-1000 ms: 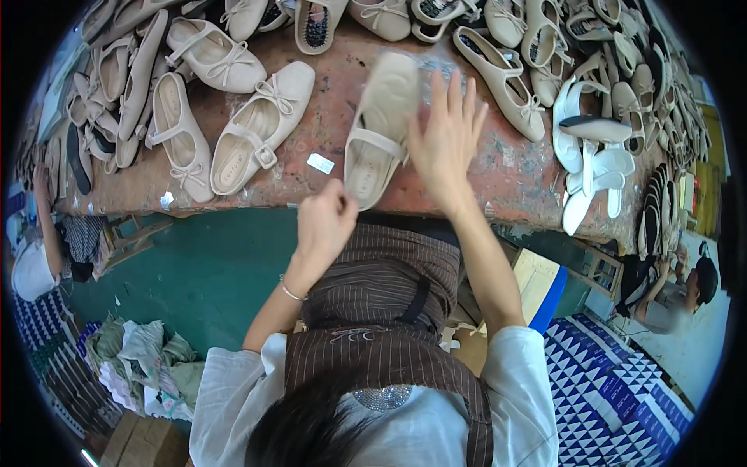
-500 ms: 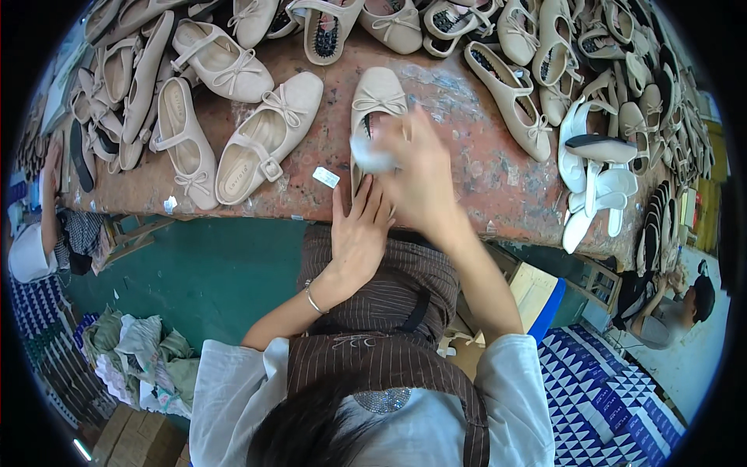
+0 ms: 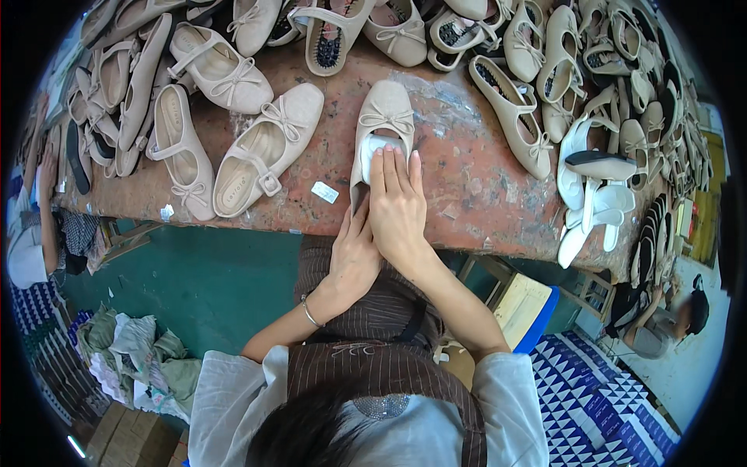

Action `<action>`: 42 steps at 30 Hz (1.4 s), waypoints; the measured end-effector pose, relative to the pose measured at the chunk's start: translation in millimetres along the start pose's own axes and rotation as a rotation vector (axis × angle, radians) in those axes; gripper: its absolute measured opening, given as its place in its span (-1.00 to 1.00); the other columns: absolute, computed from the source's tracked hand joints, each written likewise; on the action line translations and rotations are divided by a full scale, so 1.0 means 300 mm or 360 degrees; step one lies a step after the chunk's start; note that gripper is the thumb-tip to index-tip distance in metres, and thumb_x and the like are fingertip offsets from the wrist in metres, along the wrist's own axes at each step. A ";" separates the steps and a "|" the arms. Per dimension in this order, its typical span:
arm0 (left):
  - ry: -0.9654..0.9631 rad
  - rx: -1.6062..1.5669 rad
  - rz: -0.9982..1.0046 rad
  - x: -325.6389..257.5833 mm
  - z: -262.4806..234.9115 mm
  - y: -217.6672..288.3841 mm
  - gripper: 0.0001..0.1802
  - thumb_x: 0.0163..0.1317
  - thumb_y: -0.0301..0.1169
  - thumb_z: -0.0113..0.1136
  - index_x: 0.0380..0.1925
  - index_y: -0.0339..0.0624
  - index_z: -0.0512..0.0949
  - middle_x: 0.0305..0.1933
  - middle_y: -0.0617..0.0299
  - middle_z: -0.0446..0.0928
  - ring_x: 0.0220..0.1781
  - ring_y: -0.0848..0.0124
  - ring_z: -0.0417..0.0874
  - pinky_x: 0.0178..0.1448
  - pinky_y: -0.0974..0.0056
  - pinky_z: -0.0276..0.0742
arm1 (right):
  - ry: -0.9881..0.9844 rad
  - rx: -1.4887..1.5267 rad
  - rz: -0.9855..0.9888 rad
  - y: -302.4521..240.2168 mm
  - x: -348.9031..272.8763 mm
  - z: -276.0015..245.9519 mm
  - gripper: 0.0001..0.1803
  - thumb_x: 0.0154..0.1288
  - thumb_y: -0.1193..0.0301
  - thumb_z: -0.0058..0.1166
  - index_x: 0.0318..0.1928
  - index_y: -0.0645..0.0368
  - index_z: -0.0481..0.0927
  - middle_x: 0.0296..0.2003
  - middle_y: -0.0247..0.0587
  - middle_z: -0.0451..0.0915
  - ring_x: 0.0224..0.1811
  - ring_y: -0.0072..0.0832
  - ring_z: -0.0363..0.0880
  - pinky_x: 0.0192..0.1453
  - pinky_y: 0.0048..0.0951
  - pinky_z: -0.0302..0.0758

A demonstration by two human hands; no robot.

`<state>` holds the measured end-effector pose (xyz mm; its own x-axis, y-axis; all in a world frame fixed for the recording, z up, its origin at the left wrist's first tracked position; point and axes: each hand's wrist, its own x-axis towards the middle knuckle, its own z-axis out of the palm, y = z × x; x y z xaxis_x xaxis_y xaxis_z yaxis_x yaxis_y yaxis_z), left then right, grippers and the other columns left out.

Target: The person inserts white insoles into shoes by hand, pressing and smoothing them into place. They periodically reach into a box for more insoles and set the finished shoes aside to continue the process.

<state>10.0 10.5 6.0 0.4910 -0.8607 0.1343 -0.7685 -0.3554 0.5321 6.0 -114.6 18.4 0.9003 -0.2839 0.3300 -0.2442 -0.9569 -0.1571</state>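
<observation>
A beige bow-trimmed shoe point(image 3: 387, 100) lies on the worn reddish table point(image 3: 459, 194) in front of me, toe pointing away. Inside its opening is a white pad-like piece point(image 3: 373, 146), partly covered by my fingers; I cannot make out its exact kind. My right hand point(image 3: 399, 210) presses flat on that piece, its fingers stretched out and side by side. At the heel end, my left hand point(image 3: 354, 253) grips the shoe, with its fingertips partly hidden behind the right hand. A finished-looking beige strap shoe point(image 3: 268, 148) lies just left of it.
Beige shoes point(image 3: 222, 70) crowd the table's far side and left. White sandal-like pieces point(image 3: 595, 194) are stacked at the right. A small white label point(image 3: 324, 192) lies near my left hand. Cloth bundles point(image 3: 140, 350) sit on the floor; other people are at both sides.
My right hand, blurred with a white bundle over the shoe before, now lies flat inside the shoe's opening. The left hand stays at the heel.
</observation>
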 end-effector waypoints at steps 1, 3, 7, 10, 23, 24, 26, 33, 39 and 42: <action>-0.0007 0.0048 -0.0016 0.016 0.006 -0.003 -0.51 0.12 -0.50 0.09 0.09 -0.51 0.50 0.29 -0.22 0.39 0.46 -0.05 0.28 0.46 -0.13 0.25 | 0.0075 0.0006 -0.0004 0.021 0.034 0.026 -0.50 0.10 0.56 0.01 0.10 0.50 0.48 -0.02 0.21 0.60 0.10 -0.08 0.61 0.51 0.08 0.13; -0.0095 0.0097 -0.0064 0.015 -0.011 0.011 -0.53 0.13 -0.51 0.07 0.07 -0.50 0.50 0.28 -0.19 0.41 0.43 -0.06 0.30 0.46 -0.12 0.26 | -0.0442 0.0001 0.0128 0.050 0.165 0.001 -0.67 0.11 0.54 0.00 -0.08 0.43 0.53 -0.16 0.11 0.62 -0.03 -0.17 0.64 0.54 0.00 0.10; -0.0088 0.0042 -0.0056 -0.004 -0.018 -0.020 -0.56 0.14 -0.50 0.08 0.05 -0.45 0.53 0.16 -0.17 0.49 0.40 -0.07 0.34 0.44 -0.10 0.28 | -0.0262 0.0028 -0.0012 -0.014 0.143 0.002 -0.56 0.14 0.52 -0.02 0.04 0.51 0.50 0.01 0.25 0.57 0.14 -0.08 0.57 0.56 -0.02 0.06; 0.0037 -0.0133 -0.0076 0.011 -0.025 0.011 -0.55 0.12 -0.49 0.11 0.05 -0.46 0.53 0.15 -0.17 0.50 0.38 -0.07 0.36 0.41 -0.08 0.33 | -0.0137 0.0094 -0.0053 -0.005 -0.006 0.010 -0.41 0.17 0.52 -0.07 0.22 0.58 0.37 0.17 0.33 0.48 0.30 0.01 0.45 0.55 -0.01 0.06; -0.0124 0.0140 -0.0015 0.038 -0.071 -0.001 -0.59 0.22 -0.48 0.18 0.07 -0.43 0.54 0.19 -0.21 0.50 0.32 -0.13 0.41 0.41 -0.03 0.31 | -0.1056 -0.0177 0.0080 0.030 0.277 0.018 -0.51 0.33 0.32 -0.09 0.18 0.32 0.56 0.19 -0.06 0.57 0.35 -0.15 0.41 0.54 0.31 -0.34; -0.0160 0.0098 0.0011 0.045 -0.104 0.011 -0.59 0.26 -0.45 0.15 0.10 -0.40 0.55 0.21 -0.13 0.52 0.34 -0.06 0.42 0.46 -0.07 0.23 | -0.1063 -0.0108 0.0041 0.047 0.261 0.020 -0.53 0.30 0.32 -0.04 0.13 0.33 0.60 0.11 -0.06 0.63 0.29 -0.16 0.48 0.51 0.38 -0.36; 0.0201 -0.0232 -0.0189 -0.006 -0.137 -0.034 -0.70 0.21 -0.46 0.25 -0.05 -0.31 0.61 0.18 -0.09 0.53 0.32 -0.03 0.41 0.45 -0.08 0.18 | -0.0332 0.0298 -0.0081 0.114 0.139 0.036 -0.58 0.21 0.35 0.11 0.08 0.20 0.67 -0.09 -0.01 0.69 0.06 -0.09 0.62 0.50 0.23 0.01; 0.0345 0.0449 -0.0611 0.123 -0.231 -0.145 -0.37 0.06 -0.05 0.45 0.06 -0.17 0.54 0.24 -0.19 0.32 0.28 -0.12 0.32 0.30 -0.11 0.28 | 0.0804 0.0591 0.1643 0.665 -0.270 -0.419 -0.76 0.27 0.55 0.03 -0.11 0.24 0.70 -0.28 -0.10 0.71 -0.24 -0.36 0.69 -0.10 -0.35 0.56; 0.0219 0.0451 -0.0709 0.292 -0.166 -0.109 -0.59 -0.10 -0.36 0.40 -0.18 -0.25 0.66 0.14 -0.20 0.41 0.21 -0.17 0.39 0.27 -0.08 0.33 | 0.0621 -0.0193 0.1903 1.096 -0.406 -0.412 -0.76 0.26 0.35 0.10 -0.13 0.14 0.72 -0.21 0.11 0.65 -0.09 0.07 0.61 0.03 -0.09 0.51; 0.0243 0.0307 -0.0812 0.283 -0.190 -0.209 -0.75 -0.05 -0.49 0.28 -0.29 -0.30 0.66 -0.17 -0.18 0.58 -0.03 -0.11 0.59 0.10 0.01 0.47 | 0.0346 0.0366 0.1940 1.261 -0.414 -0.383 -0.62 0.24 0.28 0.16 0.05 0.07 0.70 -0.23 0.17 0.71 -0.16 -0.05 0.71 0.03 -0.20 0.57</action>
<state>123.3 -19.5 31.6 0.8629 -0.5047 0.0273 -0.4720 -0.7853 0.4007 -239.6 -448.4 24.9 0.0512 -0.9987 -0.0006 -0.7850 -0.0399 -0.6182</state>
